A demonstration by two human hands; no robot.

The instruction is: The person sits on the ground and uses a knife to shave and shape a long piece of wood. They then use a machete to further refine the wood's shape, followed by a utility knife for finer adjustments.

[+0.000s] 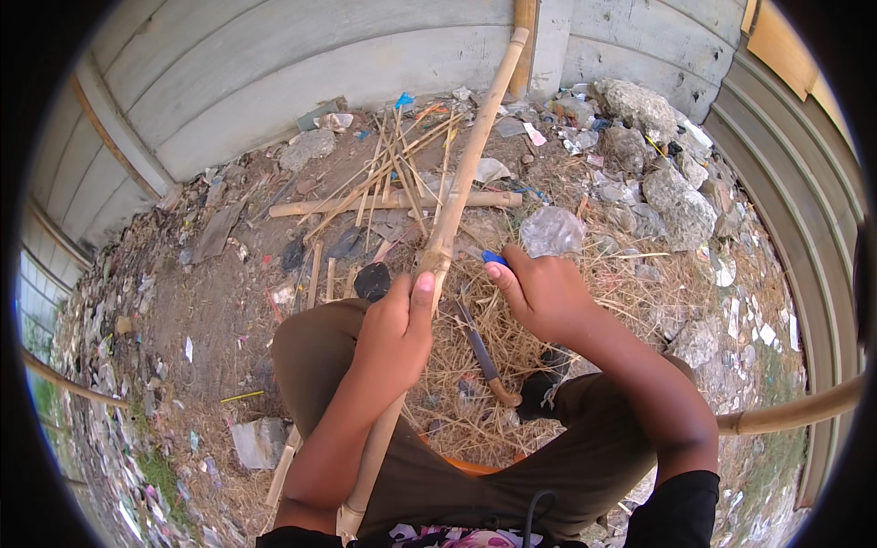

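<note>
A long bamboo pole (475,155) slants from my lap up toward the far wall. My left hand (395,333) is wrapped round it near a knot, with the thumb on top. My right hand (551,297) is closed on a blue-handled cutter knife (494,259); most of the handle is hidden in the fist. Its short blade points left, close to the pole's knot, and I cannot tell if it touches. Below, between my feet, a long-bladed knife (481,350) with a curved wooden handle lies on a heap of pale shavings (448,402).
Ahead, thin bamboo strips (402,164) lie across a shorter bamboo pole (311,208). Broken concrete chunks (681,208) and a clear plastic bag (552,231) are at right. A concrete wall (347,64) and corrugated sheeting (799,210) border the littered ground. Another pole (786,414) enters at right.
</note>
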